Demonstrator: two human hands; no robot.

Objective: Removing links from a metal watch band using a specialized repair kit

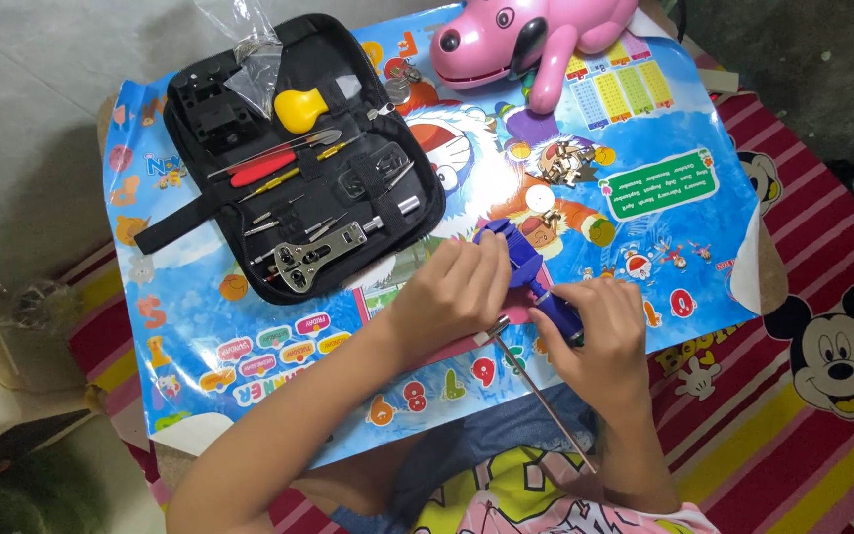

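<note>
We judge blue plastic watch link remover [521, 262] light, rigid, slick; best gripped by blocky body. It sits between both hands. Left hand [454, 294] curled, fingers pinching its top; right hand [600, 331] closed round its screw handle. Thin metal rod [541, 396] under right wrist. Black zip tool case [298, 148] beyond left hand; glossy cartoon poster [664, 218] covers bench.

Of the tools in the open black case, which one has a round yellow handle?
The bulb-shaped yellow-handled tool near the top of the black zip case; the tools below it are slim: a red-handled one and metal ones.
</note>
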